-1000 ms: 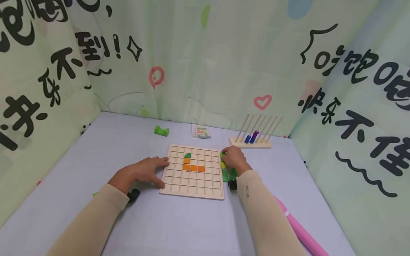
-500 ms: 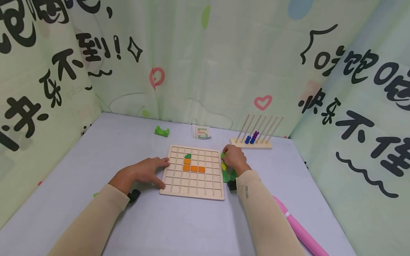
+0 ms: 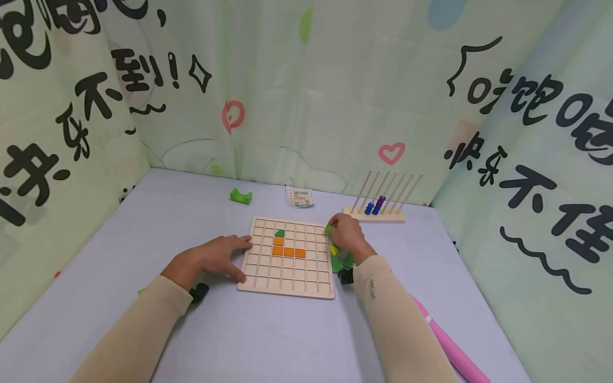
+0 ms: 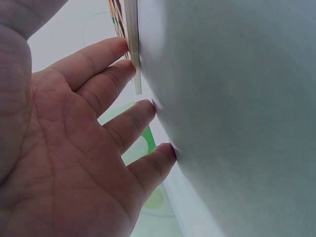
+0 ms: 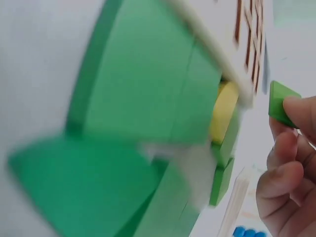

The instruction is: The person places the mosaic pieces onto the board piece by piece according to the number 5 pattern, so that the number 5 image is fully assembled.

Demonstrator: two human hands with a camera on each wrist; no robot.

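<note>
A wooden grid board [image 3: 273,277] lies on the table, with several orange tiles [image 3: 289,252] and a dark green rounded tile [image 3: 280,233] in its cells. My left hand [image 3: 206,258] is spread along the board's left side, its fingers fairly straight; in the left wrist view two fingertips touch the board's edge [image 4: 132,29]. By the board's right edge, my right hand [image 3: 348,234] pinches a light green tile [image 5: 281,101] between thumb and fingers. Below it lie several loose green tiles [image 5: 143,74] and a yellow tile [image 5: 224,108], beside the board.
A printed pattern card [image 3: 299,197] and a green notched block [image 3: 241,196] lie behind the board. A wooden peg rack [image 3: 375,215] with blue and purple beads stands at the back right. A pink tube-like object [image 3: 450,340] lies beside my right forearm. Printed curtains surround the table.
My right hand has moved slightly up and to the left, with the light green tile now raised above the loose pieces. The left hand stays against the board.
</note>
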